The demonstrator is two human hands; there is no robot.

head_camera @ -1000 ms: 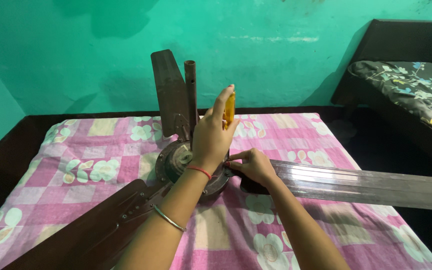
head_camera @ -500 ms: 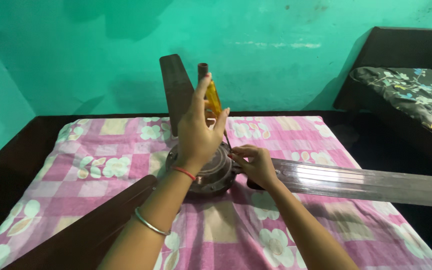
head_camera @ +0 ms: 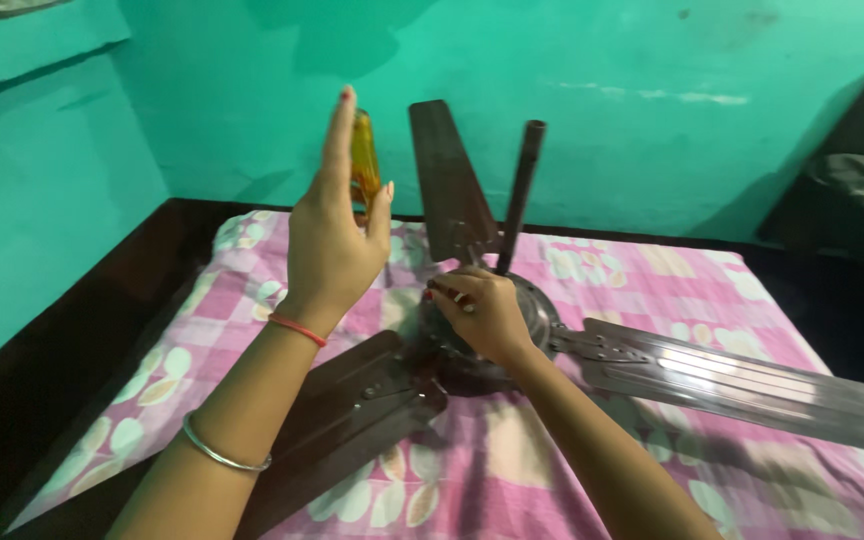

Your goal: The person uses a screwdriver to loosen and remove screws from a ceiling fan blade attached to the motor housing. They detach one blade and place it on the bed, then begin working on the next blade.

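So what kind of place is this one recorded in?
Most likely a bedroom in a home: a pink checked floral bedsheet covers a dark wooden bed frame against a green painted wall. A brown metal ceiling fan lies dismantled on it.

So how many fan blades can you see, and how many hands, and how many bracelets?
Fan blades: 3, one upright at the back, one pointing right, one lower left
Hands: 2, the left hand raised around a yellow screwdriver handle, the right hand on the fan motor
Bracelets: 2, a red thread and a silver bangle
Total: 7
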